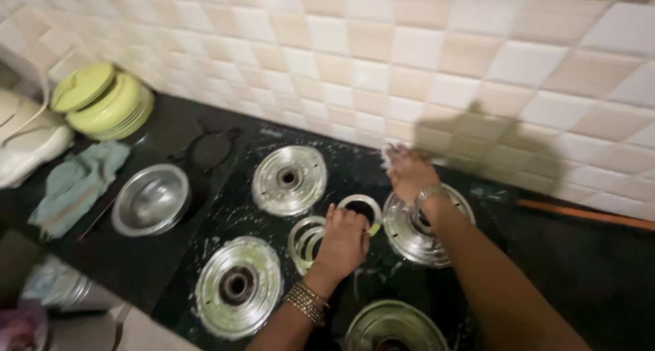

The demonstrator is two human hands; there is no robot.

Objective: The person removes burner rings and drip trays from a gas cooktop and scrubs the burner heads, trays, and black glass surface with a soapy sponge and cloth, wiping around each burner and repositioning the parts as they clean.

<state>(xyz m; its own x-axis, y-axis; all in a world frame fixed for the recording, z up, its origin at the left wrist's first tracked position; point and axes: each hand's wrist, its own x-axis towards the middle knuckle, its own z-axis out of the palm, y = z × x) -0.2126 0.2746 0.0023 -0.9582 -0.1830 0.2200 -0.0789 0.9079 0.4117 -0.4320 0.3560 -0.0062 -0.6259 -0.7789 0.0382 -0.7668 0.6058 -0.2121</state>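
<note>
Steel rings under my left hand (pixel 343 240): fingers curled down onto loose burner ring (pixel 359 208), second ring (pixel 306 239) just beside wrist. Right hand (pixel 409 170) pressed pale cloth (pixel 387 154) against back edge of black glass stove (pixel 341 167) near tiled wall (pixel 409 64), fingers closed round it. Soapy streaks lay across stove. Four steel burner plates around hands: back left (pixel 289 180), front left (pixel 238 285), under right wrist (pixel 416 231), front (pixel 394 327). Steel bowl (pixel 150 199), teal rag (pixel 75 182), green containers (pixel 102 102) lay on dark surface (pixel 157 129) to left.

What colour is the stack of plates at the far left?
Light green, clearest in the head view.
</note>
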